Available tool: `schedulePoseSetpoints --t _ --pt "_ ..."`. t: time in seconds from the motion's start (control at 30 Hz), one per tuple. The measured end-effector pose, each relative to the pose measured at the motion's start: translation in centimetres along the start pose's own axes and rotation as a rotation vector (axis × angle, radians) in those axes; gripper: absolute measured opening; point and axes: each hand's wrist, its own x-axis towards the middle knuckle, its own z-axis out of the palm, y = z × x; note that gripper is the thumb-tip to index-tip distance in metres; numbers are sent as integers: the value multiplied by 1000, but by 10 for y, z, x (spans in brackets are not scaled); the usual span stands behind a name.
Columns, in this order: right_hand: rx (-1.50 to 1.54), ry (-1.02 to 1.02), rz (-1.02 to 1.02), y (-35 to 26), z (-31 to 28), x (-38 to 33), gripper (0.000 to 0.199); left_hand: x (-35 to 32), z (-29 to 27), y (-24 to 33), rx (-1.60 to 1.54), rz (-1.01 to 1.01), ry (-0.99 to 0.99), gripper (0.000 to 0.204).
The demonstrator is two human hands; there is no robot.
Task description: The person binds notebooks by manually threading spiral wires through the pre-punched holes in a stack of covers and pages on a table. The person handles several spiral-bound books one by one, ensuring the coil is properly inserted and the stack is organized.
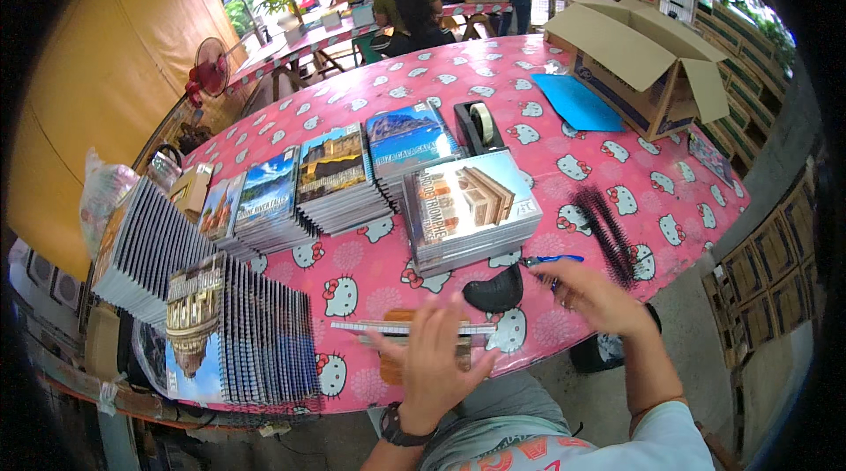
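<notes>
My left hand (436, 356) lies over a brown wooden block (397, 370) by the table's near edge, its fingers spread and slightly blurred. Under those fingers runs a thin white marked strip (352, 326), like a ruler, partly hidden. My right hand (595, 295) is closed around a slim blue-handled tool (560, 258), possibly pliers; the fingers cover much of it. Between the hands rests a black rounded object (495, 290) whose kind I cannot make out. Just beyond it stands a stack of spiral-bound notebooks (476, 207) with a stone arch on the cover.
Black spiral binding coils (608, 233) lie right of the stack. More notebook stacks (238, 330) line the left. A tape dispenser (480, 127), a blue sheet (577, 103) and an open carton (639, 66) stand farther back. People (410, 4) work at another table.
</notes>
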Motion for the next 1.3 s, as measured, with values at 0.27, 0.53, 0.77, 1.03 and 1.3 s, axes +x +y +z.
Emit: schedulePoseSetpoints --t 0.27,0.53,0.77,1.03,1.3 --pt "-15 83 -104 -9 42 -3 31 3 28 4 51 -13 104 35" --pt "66 157 -62 -13 53 11 22 2 38 5 42 -21 148 32" --pt "-130 193 -240 -11 54 19 22 3 39 10 -9 -8 179 32" --pt "-168 142 -321 -11 51 17 21 3 37 11 -17 -13 120 38" --pt "-101 82 -81 -16 53 11 43 5 21 8 -69 59 16 37"
